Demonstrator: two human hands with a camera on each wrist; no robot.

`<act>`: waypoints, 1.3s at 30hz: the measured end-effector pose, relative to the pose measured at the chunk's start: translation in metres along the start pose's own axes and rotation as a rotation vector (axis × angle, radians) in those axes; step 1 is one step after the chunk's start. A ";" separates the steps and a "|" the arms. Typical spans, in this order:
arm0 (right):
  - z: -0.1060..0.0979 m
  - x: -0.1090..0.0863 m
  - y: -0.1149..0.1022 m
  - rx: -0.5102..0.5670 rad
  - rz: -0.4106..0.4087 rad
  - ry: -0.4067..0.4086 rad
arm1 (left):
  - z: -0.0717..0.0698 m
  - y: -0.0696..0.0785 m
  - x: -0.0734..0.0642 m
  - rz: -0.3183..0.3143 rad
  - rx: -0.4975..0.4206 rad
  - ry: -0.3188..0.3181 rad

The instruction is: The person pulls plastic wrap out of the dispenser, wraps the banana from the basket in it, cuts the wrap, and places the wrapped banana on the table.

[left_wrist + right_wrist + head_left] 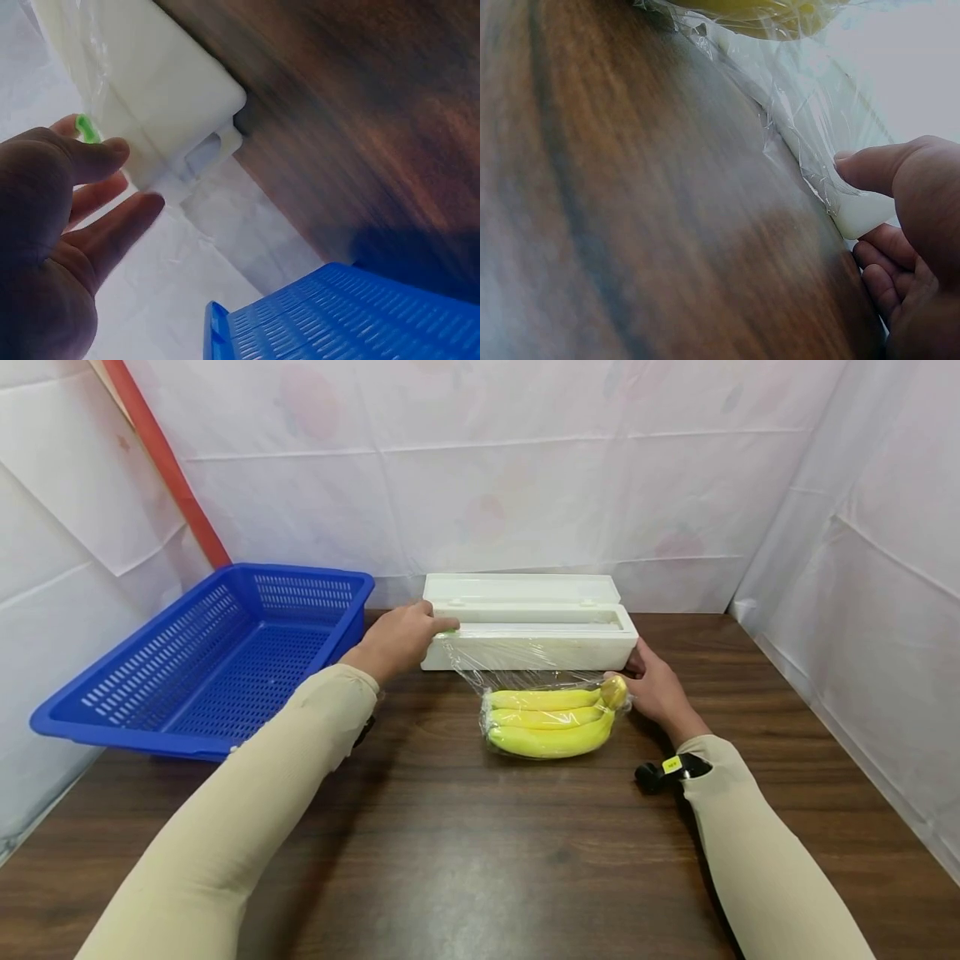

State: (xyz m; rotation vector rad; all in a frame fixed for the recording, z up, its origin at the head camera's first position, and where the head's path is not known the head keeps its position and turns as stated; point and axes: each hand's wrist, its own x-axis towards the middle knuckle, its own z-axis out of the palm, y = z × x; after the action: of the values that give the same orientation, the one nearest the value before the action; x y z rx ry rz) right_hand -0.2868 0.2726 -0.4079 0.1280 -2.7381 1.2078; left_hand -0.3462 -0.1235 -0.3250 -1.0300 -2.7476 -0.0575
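Note:
A white cling film dispenser (600, 653) stands on the table with its lid raised at the back. From its front, clear cling film (517, 680) stretches to a bunch of bananas (551, 741) and wraps round it. My left hand (397, 639) is at the dispenser's left front edge, its thumb and index finger pinching a small green slider (87, 129). At the other end, my right hand (660, 689) grips the dispenser's corner (859, 214). Its thumb lies against the film side, near the banana stems, and the other fingers curl at the end of the box.
A blue perforated basket (300, 569) sits to the left, close to my left forearm. White patterned sheets (487, 485) hang behind and on both sides of the brown wooden table (450, 860). A black wrist device (686, 767) is strapped on my right wrist.

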 end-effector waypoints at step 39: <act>-0.001 0.001 0.004 0.004 0.032 -0.009 | 0.001 -0.008 0.004 0.020 -0.067 0.030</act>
State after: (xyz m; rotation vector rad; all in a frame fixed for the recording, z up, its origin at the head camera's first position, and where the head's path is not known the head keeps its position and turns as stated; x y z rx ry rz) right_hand -0.2881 0.2758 -0.4101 0.0906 -2.7557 1.2230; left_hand -0.3546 -0.1265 -0.3244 -1.0648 -2.7252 -0.1623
